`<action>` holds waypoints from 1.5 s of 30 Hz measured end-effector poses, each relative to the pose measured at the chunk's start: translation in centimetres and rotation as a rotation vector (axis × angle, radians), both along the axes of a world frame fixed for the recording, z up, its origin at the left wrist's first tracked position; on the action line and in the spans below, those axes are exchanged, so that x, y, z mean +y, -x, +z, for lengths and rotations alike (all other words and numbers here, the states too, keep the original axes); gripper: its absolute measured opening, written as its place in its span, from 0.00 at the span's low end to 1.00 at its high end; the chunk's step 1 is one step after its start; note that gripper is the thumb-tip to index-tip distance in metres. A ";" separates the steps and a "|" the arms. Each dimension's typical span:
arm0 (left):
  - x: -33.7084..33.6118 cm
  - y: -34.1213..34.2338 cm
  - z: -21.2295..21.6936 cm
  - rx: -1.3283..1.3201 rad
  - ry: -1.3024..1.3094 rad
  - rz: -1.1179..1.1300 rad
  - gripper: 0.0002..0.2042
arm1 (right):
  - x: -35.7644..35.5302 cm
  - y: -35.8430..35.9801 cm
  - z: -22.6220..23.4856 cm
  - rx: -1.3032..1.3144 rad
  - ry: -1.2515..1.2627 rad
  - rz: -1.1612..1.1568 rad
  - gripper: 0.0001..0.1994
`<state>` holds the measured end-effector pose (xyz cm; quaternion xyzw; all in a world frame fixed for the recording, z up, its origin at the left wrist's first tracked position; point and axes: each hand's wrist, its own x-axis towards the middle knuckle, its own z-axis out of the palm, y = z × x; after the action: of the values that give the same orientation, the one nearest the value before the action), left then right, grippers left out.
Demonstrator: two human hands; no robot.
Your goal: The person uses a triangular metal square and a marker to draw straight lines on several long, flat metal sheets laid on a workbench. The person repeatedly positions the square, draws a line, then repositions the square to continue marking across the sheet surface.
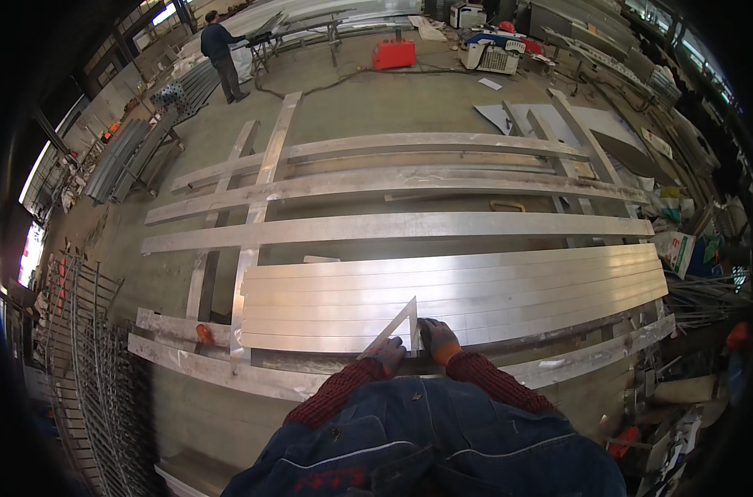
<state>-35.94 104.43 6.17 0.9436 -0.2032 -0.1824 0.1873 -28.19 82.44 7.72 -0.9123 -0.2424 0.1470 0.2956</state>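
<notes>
A metal set square [410, 310] lies on the near edge of several flat, shiny metal bars [335, 290] laid side by side. At its lower left part is my left hand [389, 351], in a dark glove, with its fingers closed on the square's base. Along the square's upright right edge, my gloved right hand [437, 336] rests on the bars with fingers curled. Whatever the right fingers hold, if anything, is too small and hidden to name.
Long metal beams [393, 225] rest across supports beyond the bars. A dirty beam [227, 373] runs near my body, with an orange tool [204, 334] on it. Metal racks [86, 373] stand left. Farther off are a red machine [394, 55] and another person [220, 58].
</notes>
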 end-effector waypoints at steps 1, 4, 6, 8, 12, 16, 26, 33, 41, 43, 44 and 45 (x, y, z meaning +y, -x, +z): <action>0.0 0.0 0.3 0.012 -0.003 0.002 0.13 | -0.1 0.1 -0.1 0.009 0.003 -0.014 0.23; -0.1 0.1 0.8 0.016 -0.007 0.000 0.13 | -0.2 0.6 -0.6 -0.144 -0.060 -0.027 0.17; 0.0 0.0 0.7 0.044 -0.009 -0.002 0.15 | -0.2 0.6 -0.9 -0.161 -0.082 0.012 0.17; 0.0 -0.3 0.5 0.121 -0.016 0.003 0.20 | -0.5 0.7 -1.0 -0.132 -0.066 0.039 0.17; 0.1 -0.4 0.4 0.108 -0.011 -0.003 0.17 | -1.7 1.7 -1.0 -0.038 -0.044 0.078 0.16; 0.0 -0.4 1.2 0.090 -0.009 -0.007 0.16 | -3.7 3.6 -2.7 0.057 -0.058 0.134 0.18; 0.2 0.3 1.3 0.008 0.048 0.011 0.13 | -4.7 6.6 -4.8 0.173 -0.068 0.102 0.22; 1.9 0.7 -4.2 -0.266 0.138 -0.003 0.07 | -3.3 7.0 -5.7 0.058 -0.127 0.058 0.18; 4.8 2.3 -4.9 -0.168 -0.024 0.151 0.19 | -2.7 7.9 -2.1 0.064 -0.259 -0.222 0.11; 5.1 2.3 -3.7 -0.100 -0.037 0.186 0.19 | -2.0 7.9 -1.1 0.106 -0.176 -0.239 0.11; 5.1 2.3 -3.1 -0.099 -0.033 0.180 0.19 | -1.8 8.0 -0.8 0.107 -0.210 -0.233 0.11; 5.2 2.1 -2.5 -0.085 -0.034 0.172 0.19 | -1.6 8.0 -0.5 0.114 -0.234 -0.242 0.10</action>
<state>-38.08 109.68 3.63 0.9675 -0.1261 -0.1291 0.1774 -36.22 80.87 7.17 -0.8845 -0.1290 0.1325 0.4283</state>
